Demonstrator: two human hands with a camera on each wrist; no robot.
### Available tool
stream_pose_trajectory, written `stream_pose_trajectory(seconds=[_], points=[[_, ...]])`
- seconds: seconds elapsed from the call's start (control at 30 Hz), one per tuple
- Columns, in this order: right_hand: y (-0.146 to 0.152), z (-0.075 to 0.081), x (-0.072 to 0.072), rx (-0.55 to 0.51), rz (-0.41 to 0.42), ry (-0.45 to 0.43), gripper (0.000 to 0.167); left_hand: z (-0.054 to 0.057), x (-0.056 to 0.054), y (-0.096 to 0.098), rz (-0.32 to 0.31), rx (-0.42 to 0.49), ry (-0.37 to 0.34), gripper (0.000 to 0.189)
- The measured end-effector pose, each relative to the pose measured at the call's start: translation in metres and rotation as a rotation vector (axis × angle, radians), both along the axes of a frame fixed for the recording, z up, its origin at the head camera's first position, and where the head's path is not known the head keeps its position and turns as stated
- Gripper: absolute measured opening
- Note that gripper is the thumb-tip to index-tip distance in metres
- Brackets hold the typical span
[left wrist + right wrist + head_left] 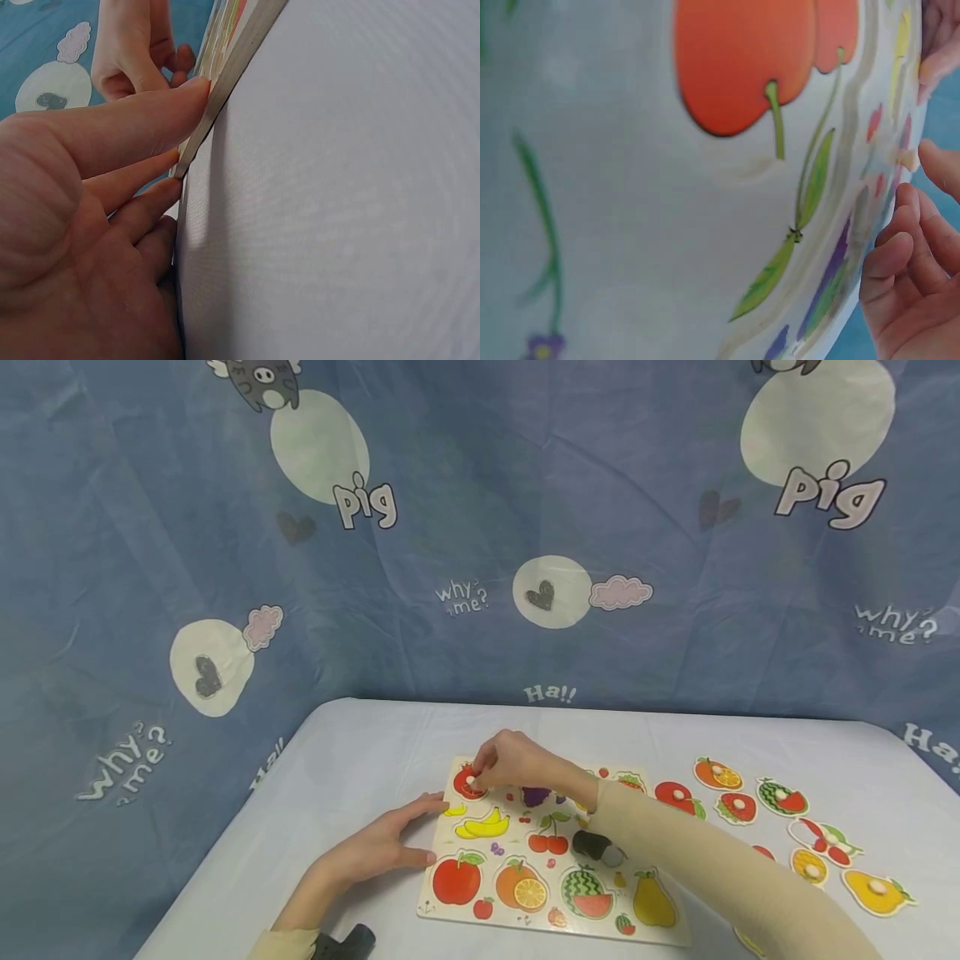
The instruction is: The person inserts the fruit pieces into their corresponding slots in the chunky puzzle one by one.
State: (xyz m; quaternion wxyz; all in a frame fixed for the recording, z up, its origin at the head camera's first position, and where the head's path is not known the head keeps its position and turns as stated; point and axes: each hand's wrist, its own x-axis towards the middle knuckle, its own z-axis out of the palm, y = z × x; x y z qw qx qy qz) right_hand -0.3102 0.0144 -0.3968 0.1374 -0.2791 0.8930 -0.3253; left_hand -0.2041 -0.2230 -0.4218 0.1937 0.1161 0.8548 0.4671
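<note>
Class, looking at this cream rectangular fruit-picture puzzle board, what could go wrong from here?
The right hand pinches the round red fruit piece by its small pale knob, so it might slip or sit crooked.

The puzzle board could shift under pressure, as the left hand touches only its left edge.

The right arm's cream sleeve crosses the board and partly hides a loose flat red piece, so it might nudge that.

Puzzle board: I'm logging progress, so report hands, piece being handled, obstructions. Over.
Left hand touching board at left edge. Right hand at red piece, grip unclear. Piece at board's far-left corner. Nothing visibly blocking.
</note>
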Motion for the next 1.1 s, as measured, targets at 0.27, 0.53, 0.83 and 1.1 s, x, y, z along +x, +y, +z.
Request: stream_pose_trajectory(seconds=[0.27, 0.53, 0.83, 1.1], points=[[0.014, 0.013, 0.000, -0.032, 0.115, 0.042, 0.013, 0.001, 0.000, 0.001, -0.001, -0.008, 0.000, 0.067], [0.033, 0.026, 0.001, -0.068, 0.244, 0.050, 0.022, 0.004, 0.002, 0.002, 0.000, -0.012, 0.000, 0.068], [0.057, 0.033, 0.004, -0.106, 0.274, 0.086, 0.024, 0.002, 0.001, 0.001, -0.015, -0.011, 0.030, 0.068], [0.079, 0.040, 0.014, -0.139, 0.252, 0.070, 0.023, 0.001, 0.001, 0.000, -0.020, -0.009, 0.029, 0.068]])
